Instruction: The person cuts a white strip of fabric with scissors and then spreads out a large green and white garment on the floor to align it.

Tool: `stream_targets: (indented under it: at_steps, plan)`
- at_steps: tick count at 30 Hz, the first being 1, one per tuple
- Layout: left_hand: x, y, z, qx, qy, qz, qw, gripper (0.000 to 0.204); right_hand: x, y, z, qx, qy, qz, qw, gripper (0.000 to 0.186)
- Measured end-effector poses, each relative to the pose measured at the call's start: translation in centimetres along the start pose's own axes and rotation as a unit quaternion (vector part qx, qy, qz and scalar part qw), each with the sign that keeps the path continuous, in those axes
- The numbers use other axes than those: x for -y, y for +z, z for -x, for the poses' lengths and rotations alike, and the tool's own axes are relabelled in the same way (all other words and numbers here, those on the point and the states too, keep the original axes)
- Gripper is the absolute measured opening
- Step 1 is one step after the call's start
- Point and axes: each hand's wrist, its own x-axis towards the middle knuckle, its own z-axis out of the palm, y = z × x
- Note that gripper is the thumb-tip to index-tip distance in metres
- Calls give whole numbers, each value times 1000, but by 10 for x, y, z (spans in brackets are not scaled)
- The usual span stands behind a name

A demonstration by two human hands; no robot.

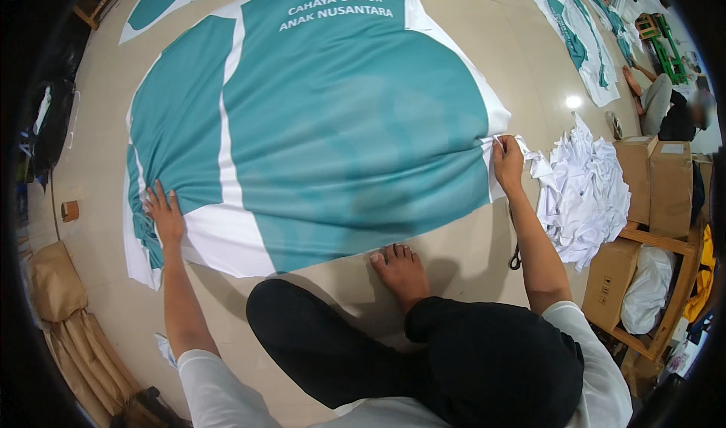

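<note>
A wide sheet of teal fabric (355, 125) with white borders and white printed lettering lies over the floor in front of me. Creases run across its lower half between my hands. At its left side my left hand (165, 215) rests on the bunched teal cloth, palm down with fingers apart. My right hand (509, 163) pinches the white border at the right edge, and the cloth there is drawn into folds. Beside my right forearm a black looped handle (516, 262) shows on the floor; the rest of that tool is hidden.
A heap of white fabric scraps (578, 193) lies at the right, near cardboard boxes (650, 182) and a wooden rack (665, 240). More teal pieces (567, 27) lie at the far right, by a seated person (669, 110). Brown tape (69, 211) sits left. My bare foot (401, 275) is near the fabric.
</note>
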Motion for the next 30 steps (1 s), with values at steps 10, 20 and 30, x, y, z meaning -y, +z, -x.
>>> stream_targets:
  at_steps: [10,20,30]
  plan:
    - [67,39,-14,-18,-9,-50,999,68,54,22,1,10,-140,95,986,18]
    - [-73,3,172,14,-11,32,999,72,44,12,53,92,49,-107,989,42]
    - [11,-12,202,71,-9,-34,997,69,29,-19,74,213,185,-233,931,45]
